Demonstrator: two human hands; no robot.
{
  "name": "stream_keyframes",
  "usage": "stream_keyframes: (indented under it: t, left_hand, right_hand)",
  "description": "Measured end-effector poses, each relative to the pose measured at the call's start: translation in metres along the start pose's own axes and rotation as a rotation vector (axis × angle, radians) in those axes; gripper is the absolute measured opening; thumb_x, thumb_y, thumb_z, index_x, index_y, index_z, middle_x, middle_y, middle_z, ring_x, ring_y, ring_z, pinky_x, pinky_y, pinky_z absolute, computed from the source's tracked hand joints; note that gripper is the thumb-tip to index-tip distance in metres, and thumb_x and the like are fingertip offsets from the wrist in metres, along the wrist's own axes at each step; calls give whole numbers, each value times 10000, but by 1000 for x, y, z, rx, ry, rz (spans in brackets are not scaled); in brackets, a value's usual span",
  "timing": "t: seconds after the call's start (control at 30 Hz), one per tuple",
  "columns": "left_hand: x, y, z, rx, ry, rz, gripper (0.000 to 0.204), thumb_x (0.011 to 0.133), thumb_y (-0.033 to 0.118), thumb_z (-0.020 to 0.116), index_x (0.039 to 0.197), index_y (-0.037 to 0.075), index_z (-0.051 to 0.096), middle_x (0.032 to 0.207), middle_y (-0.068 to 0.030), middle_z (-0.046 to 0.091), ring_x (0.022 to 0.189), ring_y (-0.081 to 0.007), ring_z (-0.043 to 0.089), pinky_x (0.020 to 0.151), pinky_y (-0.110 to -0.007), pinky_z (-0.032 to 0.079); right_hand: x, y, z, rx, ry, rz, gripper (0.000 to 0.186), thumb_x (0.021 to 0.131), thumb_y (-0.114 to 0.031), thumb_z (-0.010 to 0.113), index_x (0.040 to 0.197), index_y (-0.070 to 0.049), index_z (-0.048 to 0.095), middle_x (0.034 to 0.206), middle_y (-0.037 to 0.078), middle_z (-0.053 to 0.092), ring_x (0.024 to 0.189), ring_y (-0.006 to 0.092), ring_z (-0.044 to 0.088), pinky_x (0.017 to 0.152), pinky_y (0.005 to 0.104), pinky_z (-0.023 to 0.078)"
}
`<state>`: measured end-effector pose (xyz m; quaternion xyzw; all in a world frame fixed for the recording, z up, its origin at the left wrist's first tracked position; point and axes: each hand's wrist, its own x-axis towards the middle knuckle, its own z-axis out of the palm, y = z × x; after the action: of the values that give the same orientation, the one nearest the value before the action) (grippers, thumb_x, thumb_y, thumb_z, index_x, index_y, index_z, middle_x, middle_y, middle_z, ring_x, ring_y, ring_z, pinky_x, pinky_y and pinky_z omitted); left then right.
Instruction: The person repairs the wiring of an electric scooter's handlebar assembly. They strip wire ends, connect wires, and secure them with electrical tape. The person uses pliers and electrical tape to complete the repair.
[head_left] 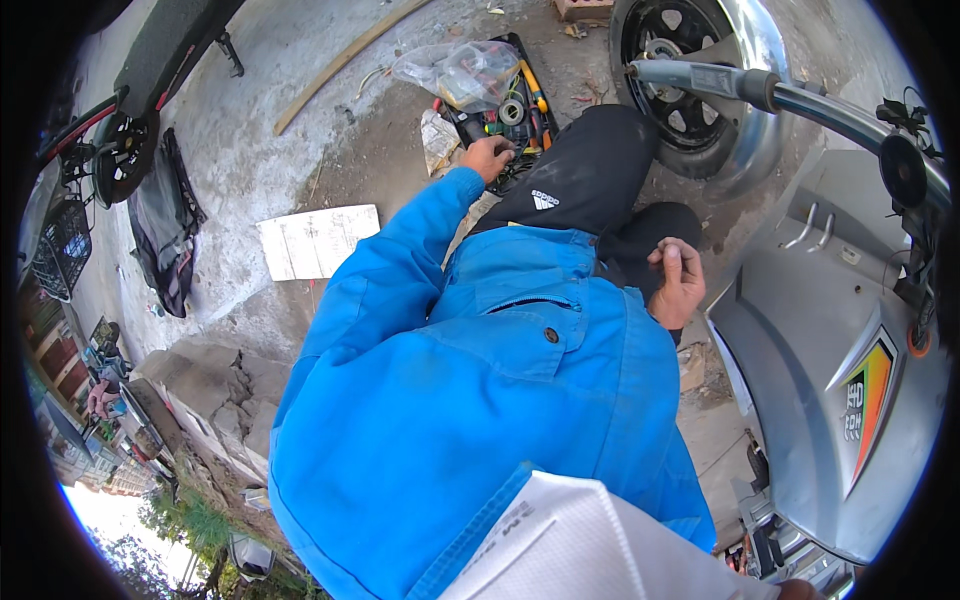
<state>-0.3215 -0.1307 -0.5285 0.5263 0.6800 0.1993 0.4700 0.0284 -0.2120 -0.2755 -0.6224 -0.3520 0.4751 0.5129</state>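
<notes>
My left hand (487, 159) is at the near edge of a black tool tray (548, 101), its fingers stretched over the tools and no held thing showing. In the tray lie a roll of tape (511, 112), orange-handled tools (533, 86) and a clear plastic bag (462, 76) with items inside. My right hand (679, 284) is beside my knee, fingers curled in toward the thumb. Whatever it may hold is hidden. Some tools under the left hand cannot be made out.
To the right stands a silver-grey vehicle with a body panel (810, 330), a front wheel (685, 85) and a fork tube (700, 76). On the ground lie a pale flat sheet (318, 243), a wooden strip (350, 66) and dark cloth (165, 230). Another wheel (128, 155) is far left.
</notes>
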Motion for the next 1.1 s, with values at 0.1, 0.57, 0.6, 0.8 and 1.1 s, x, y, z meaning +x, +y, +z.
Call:
stream_keyframes:
  t: [0.1, 0.57, 0.6, 0.8, 1.1]
  left_hand:
    - [-4, 14, 18, -18, -66, 36, 267, 980, 186, 734, 1211, 68, 797, 1130, -234, 790, 1074, -425, 747, 958, -499, 583]
    - [22, 46, 20, 457, 191, 734, 346, 981, 170, 683, 1309, 63, 665, 1385, -121, 642, 1286, -361, 597, 1082, -496, 493]
    - [33, 45, 23, 515, 139, 854, 360, 996, 189, 667, 1335, 68, 661, 1430, -118, 634, 1298, -361, 597, 1102, -502, 483]
    - [54, 36, 17, 1229, -261, 733, 371, 1072, 323, 548, 1329, 124, 726, 1415, -7, 692, 1405, -273, 453, 1044, -437, 385]
    - [69, 41, 49, 1252, -377, 442, 369, 1102, 193, 504, 1445, 121, 618, 1031, -86, 800, 1258, -288, 586, 964, -455, 440]
  right_hand:
    - [-2, -3, 0, 1, 11, -3, 142, 1068, -118, 720, 1143, -3, 754, 1025, 78, 741, 863, 146, 670, 787, 287, 555]
    - [-5, 1, 6, -16, -42, 26, 188, 1063, -160, 741, 1150, 7, 755, 1023, 79, 742, 856, 142, 675, 772, 279, 539]
    - [-5, 0, 6, -15, -49, 24, 188, 1062, -158, 741, 1152, 7, 755, 1021, 78, 741, 857, 142, 676, 771, 276, 539]
    - [-9, -2, -1, -21, -9, 6, 171, 1058, -143, 741, 1143, 5, 756, 1011, 71, 738, 861, 136, 675, 774, 274, 544]
    - [-13, -1, -8, -42, -2, 12, 177, 1067, -161, 733, 1140, -1, 753, 1009, 59, 735, 867, 123, 671, 775, 268, 537]
